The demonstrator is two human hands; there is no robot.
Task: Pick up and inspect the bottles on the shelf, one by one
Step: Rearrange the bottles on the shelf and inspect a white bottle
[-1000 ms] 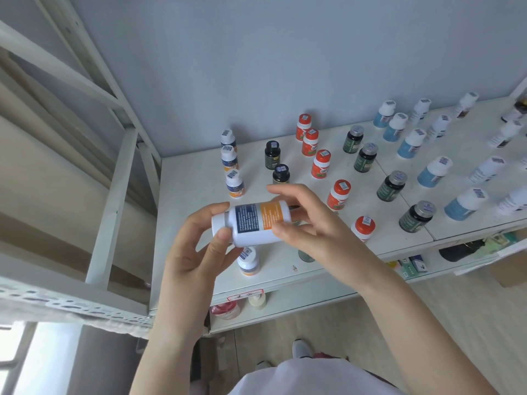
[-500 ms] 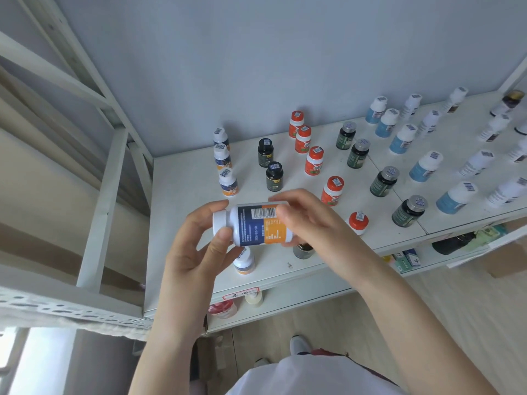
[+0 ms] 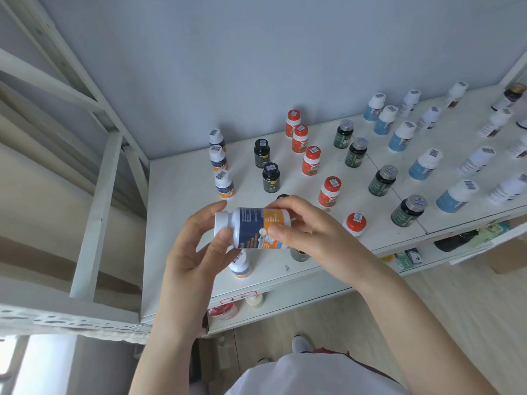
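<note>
Bottle (image 3: 256, 228) held horiz. in mid-air, over front edge of shelf (image 3: 182, 195), between both hands. Cap (image 3: 221, 223) points L, base R.

L hand (image 3: 194, 252): grasping cap end. Index on top of cap, thumb pressed on shoulder from near side, other fingers curled loosely behind.

R hand (image 3: 308, 232): grasping base end. Thumb on orange part of label (image 3: 251, 226), near side; fingers wrapped over top. Base itself hidden in palm.

Navy + orange label faces cam., text too small to read.

Same-type btl (image 3: 241, 263) upright on shelf directly below held one, partly hidden by L hand. Three more (image 3: 224, 183) in a column behind. Black btls (image 3: 271, 178) and red btls (image 3: 310, 161) upright further R, well apart from hands.
</note>
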